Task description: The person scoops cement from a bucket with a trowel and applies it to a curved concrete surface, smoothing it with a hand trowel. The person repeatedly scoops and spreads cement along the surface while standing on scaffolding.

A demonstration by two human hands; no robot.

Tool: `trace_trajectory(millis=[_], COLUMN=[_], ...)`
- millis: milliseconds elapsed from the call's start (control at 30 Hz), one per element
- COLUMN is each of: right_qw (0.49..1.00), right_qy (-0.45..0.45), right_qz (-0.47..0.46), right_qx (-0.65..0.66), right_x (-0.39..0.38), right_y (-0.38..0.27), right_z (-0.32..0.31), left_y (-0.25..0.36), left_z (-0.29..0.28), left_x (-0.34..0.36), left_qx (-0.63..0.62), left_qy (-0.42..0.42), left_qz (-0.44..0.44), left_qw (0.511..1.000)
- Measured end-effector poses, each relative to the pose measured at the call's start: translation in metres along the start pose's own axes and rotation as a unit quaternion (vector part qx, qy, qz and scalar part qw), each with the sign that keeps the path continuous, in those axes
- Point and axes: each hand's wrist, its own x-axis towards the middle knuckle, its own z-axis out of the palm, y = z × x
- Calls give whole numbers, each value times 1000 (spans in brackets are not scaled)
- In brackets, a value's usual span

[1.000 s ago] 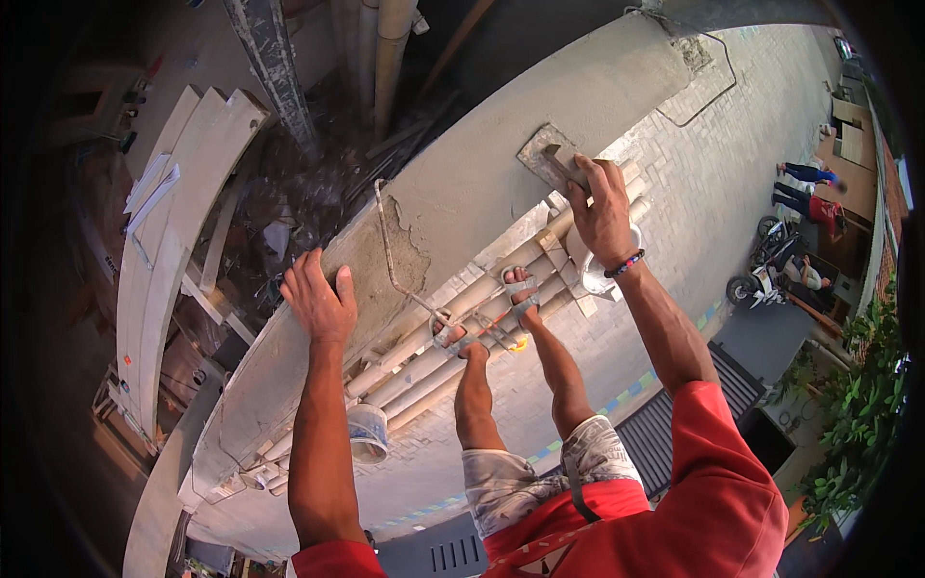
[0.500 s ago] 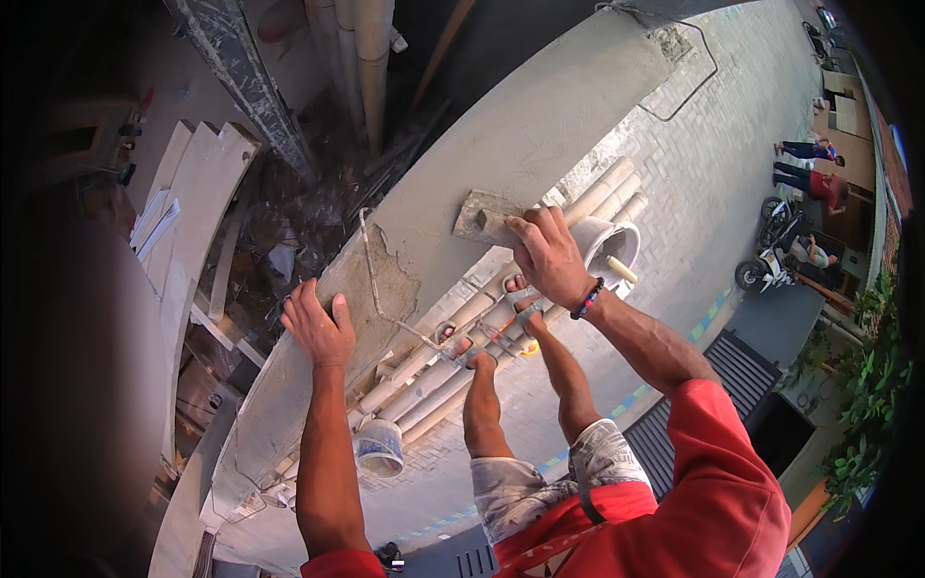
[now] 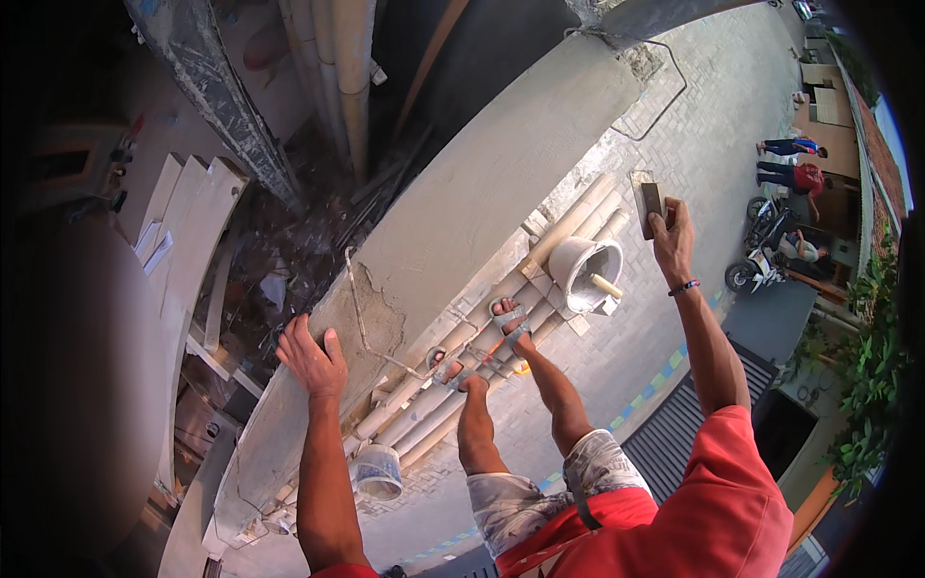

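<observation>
My left hand (image 3: 314,361) rests with fingers spread on the inner edge of a grey plastered wall top (image 3: 453,202), beside a rough, unsmoothed patch (image 3: 379,313). A bent metal rod (image 3: 358,303) crosses that patch. Out to the right, away from the wall, my right hand (image 3: 673,238) is closed on a plastering float (image 3: 647,204), its flat plate tipped up on edge. Left of and below that hand, a white bucket (image 3: 572,258) holds grey mortar, with a pale tool handle (image 3: 606,286) sticking out.
My sandalled feet (image 3: 511,323) stand on bamboo poles (image 3: 424,429) along the wall. A second bucket (image 3: 377,474) hangs or stands lower down; I cannot tell which. Planks (image 3: 198,250) and debris lie beyond the wall. People (image 3: 795,175) and a motorbike (image 3: 756,270) are far right.
My right hand has lifted the float off the wall top and swung it right and outward, past the white bucket. The left hand stays on the wall edge.
</observation>
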Motion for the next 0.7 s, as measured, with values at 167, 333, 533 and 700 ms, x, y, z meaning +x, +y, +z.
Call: trace_trajectory(millis=[167, 333, 533, 700], right_qw=[997, 992, 991, 962], right_qy=[13, 100, 33, -88], right_qz=[-57, -74, -128, -247], right_qx=[59, -4, 33, 80], right_x=[61, 158, 89, -69], right_y=[-60, -76, -104, -160], right_z=[15, 38, 71, 106], left_y=[0, 2, 3, 0], left_z=[1, -1, -5, -3], left_x=[1, 3, 1, 2], left_qx=[-3, 3, 5, 8], left_qy=[-2, -17, -16, -28], left_qz=[0, -7, 0, 2], left_qw=[1000, 1000, 1000, 1000])
